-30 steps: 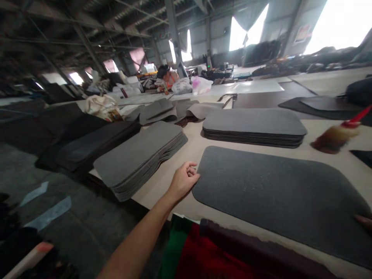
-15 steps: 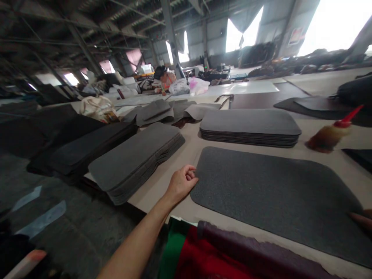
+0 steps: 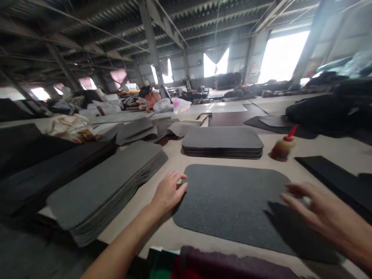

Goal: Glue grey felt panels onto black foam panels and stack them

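A dark grey sheet with rounded corners (image 3: 223,205) lies flat on the table in front of me. At its left edge is my left hand (image 3: 170,190), open, fingers slightly curled and thumb apart, close to or touching the edge. Above the sheet's right side hovers my right hand (image 3: 310,203), open with nothing in it, and its shadow falls on the sheet. Directly behind the sheet is a neat stack of similar grey sheets (image 3: 222,137). Another, taller stack of grey sheets (image 3: 107,182) sits left of my left hand, its side edges uneven.
A bottle with a red nozzle (image 3: 283,145) stands right of the back stack. Black pieces (image 3: 334,178) lie at the right. Loose grey pieces (image 3: 136,130) and a cream cloth bundle (image 3: 69,126) are farther back. Purple material (image 3: 226,265) hangs at the table's near edge.
My view has tilted up and shifted right. My right hand has come into view over the sheet's right side. My left hand's fingers have spread from a closer curl; it stays by the left edge.
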`<state>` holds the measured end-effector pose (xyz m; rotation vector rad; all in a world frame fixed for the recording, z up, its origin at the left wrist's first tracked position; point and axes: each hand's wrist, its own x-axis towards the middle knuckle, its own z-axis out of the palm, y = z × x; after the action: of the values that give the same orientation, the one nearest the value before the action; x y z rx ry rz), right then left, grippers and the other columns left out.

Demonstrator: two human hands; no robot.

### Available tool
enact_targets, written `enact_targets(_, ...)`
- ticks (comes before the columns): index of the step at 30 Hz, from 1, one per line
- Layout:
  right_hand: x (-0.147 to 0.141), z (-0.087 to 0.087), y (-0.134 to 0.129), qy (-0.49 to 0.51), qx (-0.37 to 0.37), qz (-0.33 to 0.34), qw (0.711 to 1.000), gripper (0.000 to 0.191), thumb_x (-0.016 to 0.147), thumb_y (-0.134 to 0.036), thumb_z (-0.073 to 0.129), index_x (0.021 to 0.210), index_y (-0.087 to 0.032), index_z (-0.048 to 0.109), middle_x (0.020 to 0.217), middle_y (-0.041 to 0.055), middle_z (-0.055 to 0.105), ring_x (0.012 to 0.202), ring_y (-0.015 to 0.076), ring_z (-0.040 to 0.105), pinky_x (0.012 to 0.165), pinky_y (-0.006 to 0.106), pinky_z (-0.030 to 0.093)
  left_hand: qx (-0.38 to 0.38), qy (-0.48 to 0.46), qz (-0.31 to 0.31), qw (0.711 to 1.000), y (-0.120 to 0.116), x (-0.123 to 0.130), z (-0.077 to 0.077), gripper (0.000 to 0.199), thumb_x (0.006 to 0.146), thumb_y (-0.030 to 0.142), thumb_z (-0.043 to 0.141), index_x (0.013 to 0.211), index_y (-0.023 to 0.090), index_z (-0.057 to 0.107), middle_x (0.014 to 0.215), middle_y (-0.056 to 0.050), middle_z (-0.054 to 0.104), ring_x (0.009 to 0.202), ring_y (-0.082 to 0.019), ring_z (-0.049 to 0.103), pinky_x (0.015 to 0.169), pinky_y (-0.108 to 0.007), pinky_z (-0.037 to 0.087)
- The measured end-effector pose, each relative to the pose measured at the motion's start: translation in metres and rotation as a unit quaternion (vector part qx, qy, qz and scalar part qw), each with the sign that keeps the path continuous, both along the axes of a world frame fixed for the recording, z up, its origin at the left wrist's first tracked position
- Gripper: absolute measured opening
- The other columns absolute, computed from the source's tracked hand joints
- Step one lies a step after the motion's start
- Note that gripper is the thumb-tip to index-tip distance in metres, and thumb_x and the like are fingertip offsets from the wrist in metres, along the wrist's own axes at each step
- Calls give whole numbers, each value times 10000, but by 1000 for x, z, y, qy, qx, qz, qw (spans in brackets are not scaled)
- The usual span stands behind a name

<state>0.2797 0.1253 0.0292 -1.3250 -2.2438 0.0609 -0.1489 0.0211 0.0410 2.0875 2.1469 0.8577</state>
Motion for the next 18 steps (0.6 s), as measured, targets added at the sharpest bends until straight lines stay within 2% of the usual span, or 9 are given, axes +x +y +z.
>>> enact_targets(1,-26,8,-5,-7,-11,37,999,561,937,-682,449,1160,-208,652,1179,162,667,963,299,679,839,451,557,-8,16,-29,999,11,6,0,213,890,289,605,1083,209,650,1156,-55,676,1141,-220,589,1031,-365,450)
enact_targets(3,-74,15,-9,-37,-29,106,993,568,1003,-575,390,1360,-168,562,1378,145,573,1209,288,585,1039,455,487,-25,43,-71,996,28,19,-8,396,863,385,661,1211,197,629,1302,-91,637,1265,-264,532,1107,-416,405)
enact_targets(5,-106,9,-5,-90,-44,163,982,609,1011,-513,428,1461,-106,478,1513,150,452,1396,289,414,1171,447,359,-41,61,-82,994,38,27,-21,589,845,490,672,1330,169,581,1436,-147,550,1367,-343,446,1158,-539,330)
enact_targets(7,-117,-6,1,-128,-73,154,977,679,1002,-562,429,1498,-98,440,1567,155,371,1460,323,306,1206,510,274,-58,90,-73,992,41,28,-36,664,886,566,591,1415,170,523,1517,-164,463,1426,-382,371,1171,-625,255)
enact_targets(9,-111,-20,3,-146,-93,115,978,767,986,-647,390,1527,-103,399,1597,165,300,1483,357,239,1209,567,220,-73,135,-62,986,40,24,-47,674,933,609,489,1471,204,466,1564,-132,403,1460,-358,328,1188,-618,227)
enact_targets(11,-96,-28,2,-158,-97,68,980,849,963,-722,337,1544,-105,370,1611,179,251,1491,384,198,1205,593,191,-78,167,-58,981,38,20,-52,684,947,636,439,1493,224,435,1584,-103,373,1473,-338,309,1198,-594,234)
enact_targets(14,-70,-33,-1,-180,-97,-6,979,926,943,-773,267,1542,-73,363,1609,212,226,1493,393,184,1207,576,195,-88,176,-56,979,37,18,-50,699,948,650,417,1498,218,430,1591,-88,358,1477,-342,301,1197,-591,247)
enact_targets(18,-39,-41,-7,-199,-94,-73,973,984,941,-782,207,1534,-9,342,1607,227,209,1504,347,179,1227,508,196,-108,187,-45,975,39,21,-45,709,945,652,408,1507,219,416,1601,-61,338,1488,-335,277,1205,-579,241)
